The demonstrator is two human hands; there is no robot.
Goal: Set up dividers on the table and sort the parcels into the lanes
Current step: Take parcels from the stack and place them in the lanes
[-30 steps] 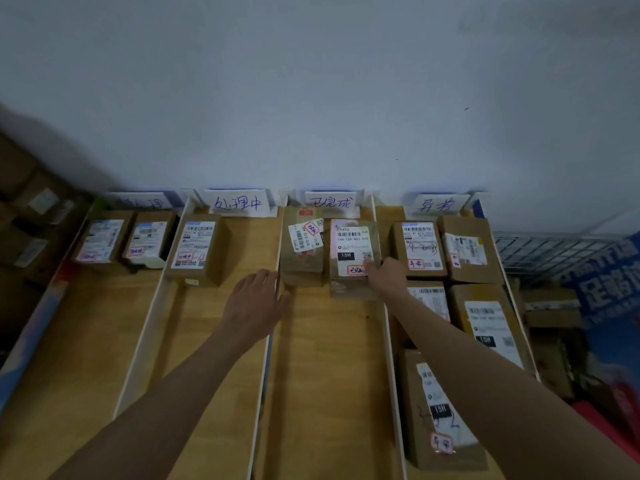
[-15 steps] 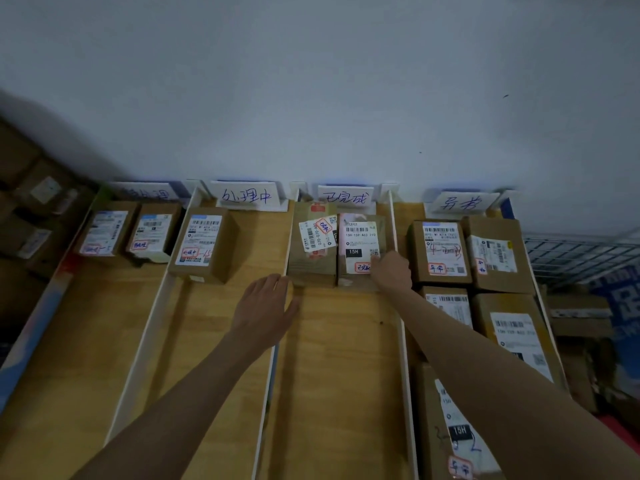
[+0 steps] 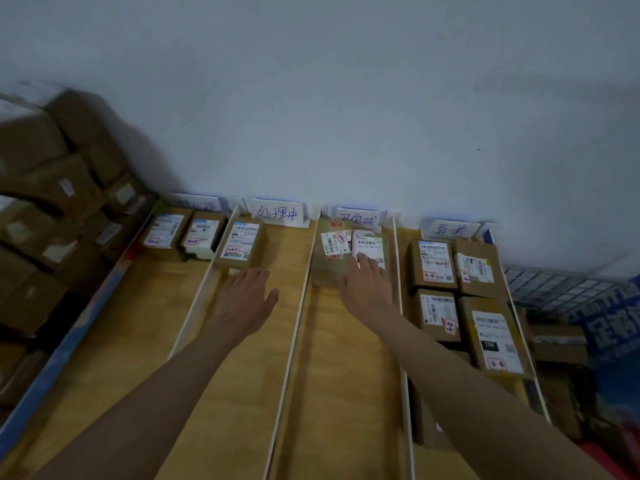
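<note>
Cardboard parcels sit hard against the wall end of each lane under the handwritten labels, likely to keep the near stretch free for more. The right hand (image 3: 367,289) reaches toward 12 o'clock, straight fingers resting on the right-hand parcel (image 3: 370,251) in the third lane, apparently nudging it home. The left hand (image 3: 247,296) hovers flat and empty over the second lane, just short of the parcel (image 3: 240,242) there.
</note>
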